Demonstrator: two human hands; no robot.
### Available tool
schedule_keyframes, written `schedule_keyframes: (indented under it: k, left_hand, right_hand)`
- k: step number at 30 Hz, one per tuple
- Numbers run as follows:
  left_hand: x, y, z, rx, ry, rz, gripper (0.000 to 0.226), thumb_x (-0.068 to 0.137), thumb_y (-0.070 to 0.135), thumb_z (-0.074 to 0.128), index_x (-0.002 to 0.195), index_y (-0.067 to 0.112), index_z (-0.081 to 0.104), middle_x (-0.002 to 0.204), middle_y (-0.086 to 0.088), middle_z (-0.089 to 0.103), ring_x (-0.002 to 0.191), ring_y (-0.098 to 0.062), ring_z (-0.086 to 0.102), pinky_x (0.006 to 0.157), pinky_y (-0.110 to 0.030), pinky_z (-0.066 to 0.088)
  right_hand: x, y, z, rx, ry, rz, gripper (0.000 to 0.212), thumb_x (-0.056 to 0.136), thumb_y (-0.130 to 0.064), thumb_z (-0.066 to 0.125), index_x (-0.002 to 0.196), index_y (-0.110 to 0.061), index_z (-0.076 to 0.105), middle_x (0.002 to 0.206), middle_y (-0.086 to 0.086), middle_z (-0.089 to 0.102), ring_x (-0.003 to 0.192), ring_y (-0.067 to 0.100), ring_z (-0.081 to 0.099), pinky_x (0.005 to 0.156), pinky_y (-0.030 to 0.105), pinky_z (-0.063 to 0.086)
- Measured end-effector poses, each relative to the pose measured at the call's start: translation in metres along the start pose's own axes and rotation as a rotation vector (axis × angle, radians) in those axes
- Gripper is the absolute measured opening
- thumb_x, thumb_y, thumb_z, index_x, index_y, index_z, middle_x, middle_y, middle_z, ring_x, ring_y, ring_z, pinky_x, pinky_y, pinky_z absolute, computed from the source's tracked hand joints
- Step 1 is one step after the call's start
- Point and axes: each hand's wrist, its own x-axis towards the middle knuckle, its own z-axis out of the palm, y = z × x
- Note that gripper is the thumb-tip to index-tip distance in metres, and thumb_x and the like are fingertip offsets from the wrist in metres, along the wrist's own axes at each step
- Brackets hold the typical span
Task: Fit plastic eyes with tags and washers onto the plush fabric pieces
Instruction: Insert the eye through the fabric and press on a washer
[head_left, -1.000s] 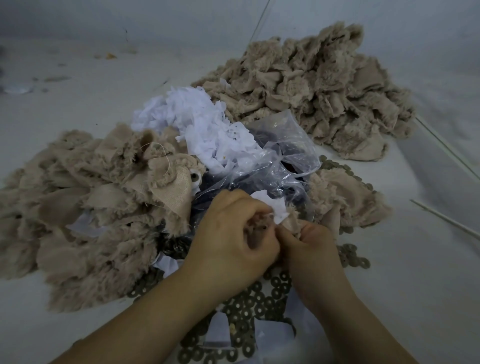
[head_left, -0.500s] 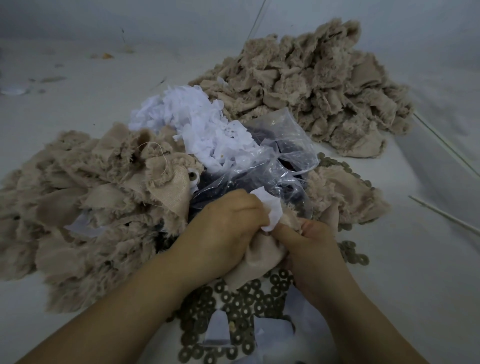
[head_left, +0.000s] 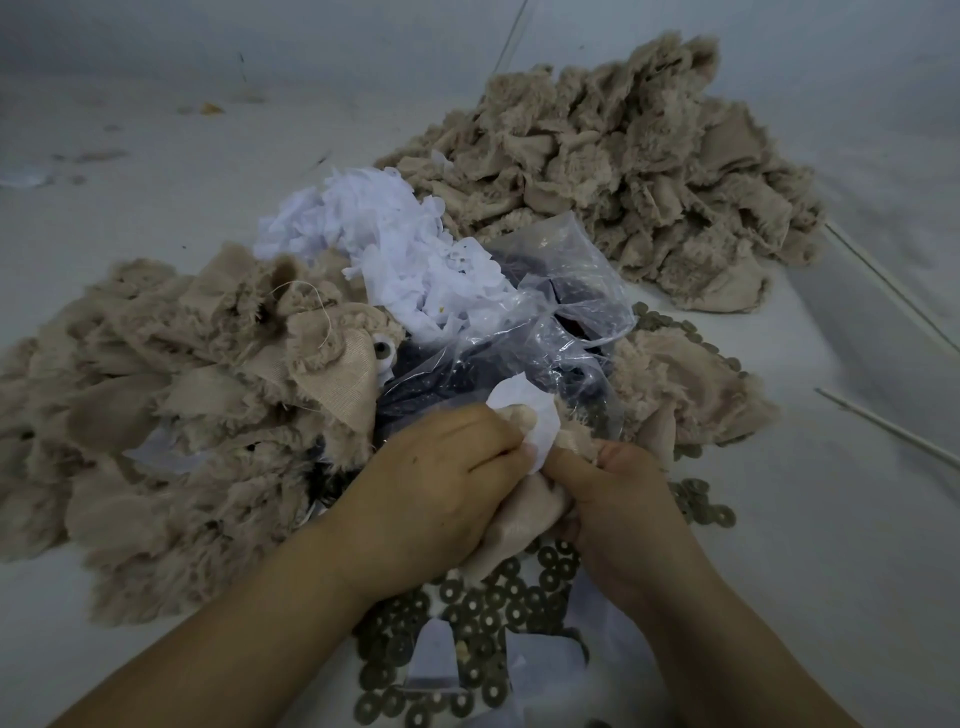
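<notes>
Left hand: fingers curled, pinching white tag against plush piece.
Right hand: grips same piece.
Washers: scattered below grip.

I work at a pale grey-white surface under dim, bluish light — it fills my whole view. Small scraps litter its far left, and thin pale sticks lie on the right.

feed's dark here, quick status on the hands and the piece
Left hand and right hand both grip one plush piece, white tag pinched on top. Washers underneath. Nothing blocking.
</notes>
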Motion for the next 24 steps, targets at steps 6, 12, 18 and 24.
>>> schedule_keyframes:
  k: [6, 12, 18, 24]
  left_hand:
    - [0.006, 0.007, -0.005, -0.299, 0.086, -0.255, 0.017, 0.092, 0.01, 0.064, 0.083, 0.0, 0.075, 0.089, -0.005, 0.065, 0.087, -0.009, 0.062, 0.079, -0.028, 0.053]
    - [0.013, 0.014, 0.0, -0.487, 0.174, -0.61, 0.013, 0.073, -0.003, 0.082, 0.075, 0.009, 0.078, 0.081, 0.007, 0.069, 0.081, 0.006, 0.065, 0.078, -0.007, 0.048]
    - [0.015, 0.015, -0.003, -0.382, 0.135, -0.562, 0.013, 0.073, 0.003, 0.083, 0.078, 0.013, 0.078, 0.081, 0.007, 0.07, 0.079, -0.003, 0.065, 0.074, -0.019, 0.054]
    - [0.01, 0.012, -0.006, -0.505, 0.137, -0.627, 0.013, 0.074, 0.005, 0.083, 0.084, 0.013, 0.08, 0.084, 0.008, 0.072, 0.083, -0.003, 0.067, 0.077, -0.017, 0.054]
  right_hand:
    - [0.001, 0.0, 0.002, 0.011, 0.01, -0.043, 0.073, 0.072, -0.037, 0.074, 0.1, 0.025, 0.049, 0.093, 0.052, 0.048, 0.081, 0.036, 0.054, 0.073, 0.057, 0.046]
    - [0.004, 0.005, -0.003, 0.008, 0.045, -0.086, 0.042, 0.082, -0.027, 0.067, 0.071, 0.011, 0.052, 0.067, 0.023, 0.05, 0.067, 0.03, 0.044, 0.062, 0.044, 0.041]
    - [0.001, 0.003, -0.003, 0.001, -0.014, -0.122, 0.057, 0.075, -0.04, 0.082, 0.083, 0.014, 0.063, 0.084, 0.042, 0.06, 0.074, 0.042, 0.062, 0.074, 0.048, 0.053]
    - [0.003, 0.004, -0.004, -0.086, 0.061, -0.162, 0.037, 0.092, -0.016, 0.067, 0.091, 0.02, 0.06, 0.094, 0.048, 0.057, 0.093, 0.066, 0.053, 0.083, 0.071, 0.046]
